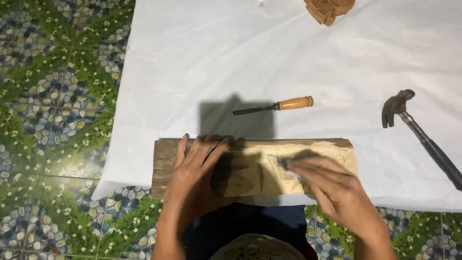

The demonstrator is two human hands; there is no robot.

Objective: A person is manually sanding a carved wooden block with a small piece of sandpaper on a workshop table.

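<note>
White sheet [269, 48] spread over pebble-and-flower patterned floor [53, 96]. Wooden plank [250, 166] lies on sheet's near edge, long axis left to right across person's front. Left hand [195, 173] flat, fingers spread, pressing plank's darker left half. Right hand [332, 185] blurred on pale right half, fingers together over small dark object; grip on it cannot be told. Hammer [423, 137] well right. Chisel [274, 106] just beyond plank, handle right. Carved wood piece [329, 8] at far edge.
</note>
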